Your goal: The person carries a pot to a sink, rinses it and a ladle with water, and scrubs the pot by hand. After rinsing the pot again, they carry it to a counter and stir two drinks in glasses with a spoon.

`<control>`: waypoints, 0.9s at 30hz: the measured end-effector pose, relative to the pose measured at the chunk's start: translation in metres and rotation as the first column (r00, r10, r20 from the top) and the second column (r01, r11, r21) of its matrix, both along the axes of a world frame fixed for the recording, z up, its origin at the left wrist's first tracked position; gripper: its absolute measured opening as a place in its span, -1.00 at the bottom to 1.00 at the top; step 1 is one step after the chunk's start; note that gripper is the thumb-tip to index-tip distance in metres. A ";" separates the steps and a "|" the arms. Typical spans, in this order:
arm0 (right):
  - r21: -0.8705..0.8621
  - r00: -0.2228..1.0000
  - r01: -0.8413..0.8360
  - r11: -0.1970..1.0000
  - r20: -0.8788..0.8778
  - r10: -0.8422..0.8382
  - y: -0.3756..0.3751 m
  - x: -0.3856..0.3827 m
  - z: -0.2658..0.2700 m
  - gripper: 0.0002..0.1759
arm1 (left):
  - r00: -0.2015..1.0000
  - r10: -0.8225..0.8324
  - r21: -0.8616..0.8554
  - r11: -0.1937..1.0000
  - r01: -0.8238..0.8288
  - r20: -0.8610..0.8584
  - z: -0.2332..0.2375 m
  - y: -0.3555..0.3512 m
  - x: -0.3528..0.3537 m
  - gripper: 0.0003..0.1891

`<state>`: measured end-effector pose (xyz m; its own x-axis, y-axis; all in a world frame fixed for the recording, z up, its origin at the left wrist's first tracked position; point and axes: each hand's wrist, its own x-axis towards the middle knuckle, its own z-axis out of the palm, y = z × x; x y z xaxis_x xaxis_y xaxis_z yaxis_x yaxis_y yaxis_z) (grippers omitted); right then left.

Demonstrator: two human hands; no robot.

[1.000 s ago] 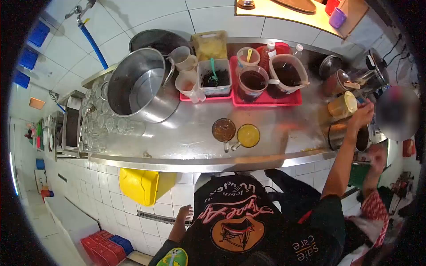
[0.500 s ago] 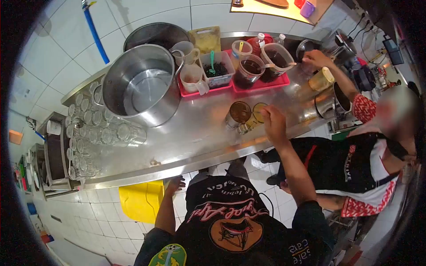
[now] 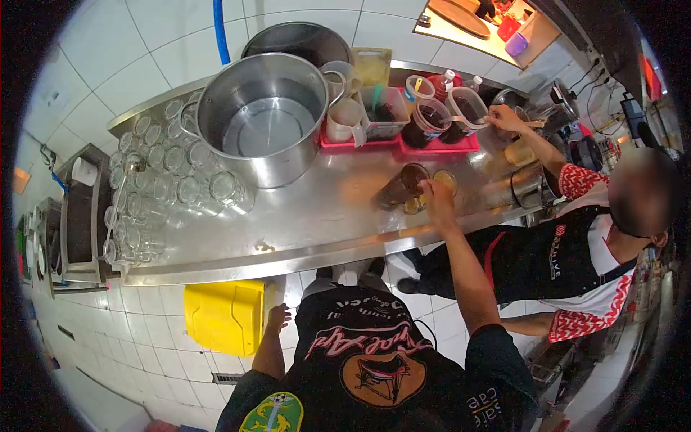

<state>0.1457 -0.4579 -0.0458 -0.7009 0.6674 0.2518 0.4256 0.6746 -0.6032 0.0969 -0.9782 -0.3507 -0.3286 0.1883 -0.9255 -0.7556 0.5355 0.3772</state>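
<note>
My right hand [image 3: 439,204] is over the steel counter [image 3: 317,216], its fingers drawn together at the rims of two glass mugs. One mug [image 3: 403,187] holds a dark brown drink and leans slightly; the other mug [image 3: 445,178], with a yellowish drink, is partly behind my fingers. Whatever sits between the fingertips is too small to make out. Down at my side, below the counter edge, my left hand [image 3: 279,317] hangs empty with its fingers apart.
Upturned glasses [image 3: 173,158] and a large steel pot [image 3: 266,122] stand left. Pitchers of dark liquid [image 3: 428,122] sit on red trays [image 3: 439,147]. At right, a co-worker's hand [image 3: 507,119] touches a pitcher's handle. A yellow bin [image 3: 224,317] is below.
The view has shifted. My right hand has come closer to the dark drink's mug, which now leans. The co-worker's hand has moved left to the pitcher's handle.
</note>
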 end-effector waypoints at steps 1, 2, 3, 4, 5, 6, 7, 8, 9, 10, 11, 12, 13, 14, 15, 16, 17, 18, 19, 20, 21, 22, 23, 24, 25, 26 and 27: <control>0.002 1.000 -0.004 1.000 0.006 0.004 0.001 0.000 0.006 -0.69 | 1.000 0.004 0.002 1.000 -0.004 0.006 0.000 -0.001 0.003 -0.62; 0.142 0.998 0.023 0.990 -0.054 -0.016 0.005 -0.001 0.012 -0.70 | 1.000 0.005 0.014 1.000 -0.006 0.028 -0.001 -0.001 0.004 -0.63; 0.276 0.993 0.059 0.959 -0.117 -0.028 0.006 -0.002 0.017 -0.72 | 0.999 0.005 0.025 1.000 -0.006 0.050 0.000 -0.002 0.007 -0.63; 0.276 0.993 0.057 0.959 -0.113 -0.026 0.008 -0.002 0.009 -0.72 | 0.999 0.021 0.022 1.000 -0.022 0.050 0.001 -0.002 0.007 -0.64; 0.323 0.999 0.011 0.946 -0.044 0.004 0.010 -0.004 -0.002 -0.74 | 0.998 0.020 0.021 1.000 -0.021 0.053 0.005 0.000 0.006 -0.64; 0.366 0.999 -0.038 0.930 0.027 0.030 0.013 -0.003 -0.012 -0.75 | 0.999 0.018 -0.004 1.000 -0.018 0.039 0.009 0.004 0.004 -0.65; 0.366 0.999 -0.038 0.930 0.029 0.029 0.012 -0.004 -0.004 -0.75 | 1.000 0.018 -0.028 0.999 -0.017 0.025 0.010 0.005 0.004 -0.65; 0.290 1.000 -0.008 0.957 -0.012 0.013 0.012 -0.006 0.007 -0.76 | 0.999 0.038 -0.001 0.999 -0.038 0.014 0.008 0.004 0.002 -0.65; 0.212 0.999 0.018 0.977 -0.053 -0.006 0.012 -0.008 0.014 -0.76 | 0.998 0.061 0.025 0.998 -0.061 0.003 0.007 0.003 0.000 -0.66; 0.212 0.999 0.014 0.977 -0.051 -0.003 0.013 -0.008 0.012 -0.76 | 0.997 0.076 0.008 0.997 -0.076 -0.010 0.009 0.006 -0.004 -0.67; 0.319 1.000 0.012 0.948 0.023 -0.021 0.016 -0.008 0.009 -0.76 | 0.997 0.080 0.009 0.997 -0.080 -0.009 0.011 0.008 -0.007 -0.67; 0.420 0.994 0.003 0.907 0.098 -0.048 0.018 -0.008 0.004 -0.77 | 0.994 0.109 0.027 0.994 -0.108 -0.033 0.016 0.008 -0.008 -0.67; 0.419 0.994 -0.001 0.908 0.103 -0.046 0.023 -0.007 -0.001 -0.77 | 0.989 0.138 0.045 0.990 -0.135 -0.054 0.018 0.009 -0.008 -0.67; 0.307 0.999 -0.029 0.951 0.027 0.022 0.028 -0.006 -0.005 -0.75 | 0.992 0.116 0.012 0.993 -0.116 -0.043 0.017 0.010 -0.010 -0.66; 0.193 0.995 -0.069 0.979 -0.057 0.082 0.034 -0.006 -0.010 -0.73 | 0.992 0.122 0.010 0.993 -0.122 -0.037 0.017 0.011 -0.010 -0.66; 0.190 0.995 -0.075 0.979 -0.051 0.086 0.033 -0.008 -0.004 -0.73 | 0.991 0.126 0.019 0.992 -0.126 -0.048 0.019 0.010 -0.008 -0.67; 0.126 0.996 0.017 0.992 -0.085 -0.006 0.028 -0.012 0.009 -0.72 | 0.990 0.129 0.028 0.991 -0.128 -0.061 0.017 0.008 -0.008 -0.68; 0.059 0.988 0.109 0.992 -0.116 -0.102 0.026 -0.016 0.015 -0.72 | 0.991 0.131 0.036 0.991 -0.129 -0.038 0.014 0.007 -0.009 -0.69; 0.056 0.988 0.111 0.992 -0.115 -0.104 0.031 -0.016 0.009 -0.72 | 0.991 0.128 0.033 0.991 -0.127 -0.037 0.017 0.008 -0.009 -0.69; 0.120 0.996 0.019 0.993 -0.087 -0.008 0.037 -0.017 0.000 -0.70 | 0.994 0.097 0.004 0.995 -0.097 -0.041 0.022 0.010 -0.007 -0.69; 0.183 0.995 -0.077 0.980 -0.054 0.088 0.045 -0.017 -0.007 -0.69 | 0.997 0.067 -0.023 0.997 -0.068 -0.044 0.027 0.014 -0.007 -0.69; 0.183 0.995 -0.077 0.980 -0.053 0.088 0.044 -0.021 0.002 -0.69 | 0.998 0.039 -0.012 0.999 -0.040 -0.041 0.026 0.014 -0.007 -0.67; 0.155 0.999 0.040 0.987 -0.001 -0.040 0.037 -0.024 0.020 -0.72 | 0.999 0.037 -0.013 0.999 -0.038 -0.037 0.024 0.014 -0.005 -0.67; 0.134 0.985 0.158 0.978 0.053 -0.167 0.034 -0.027 0.031 -0.75 | 0.999 0.035 -0.023 0.999 -0.036 -0.028 0.020 0.015 -0.004 -0.67; 0.132 0.984 0.162 0.978 0.057 -0.170 0.042 -0.026 0.022 -0.75 | 0.999 0.032 -0.034 0.999 -0.033 -0.020 0.020 0.015 -0.003 -0.67; 0.199 0.990 0.048 0.979 0.121 -0.073 0.050 -0.025 0.009 -0.75 | 0.999 0.027 -0.037 0.999 -0.028 -0.018 0.024 0.016 -0.003 -0.67; 0.257 0.982 -0.069 0.964 0.188 0.020 0.058 -0.024 -0.003 -0.74 | 1.000 0.017 -0.032 0.999 -0.017 -0.006 0.028 0.019 -0.004 -0.68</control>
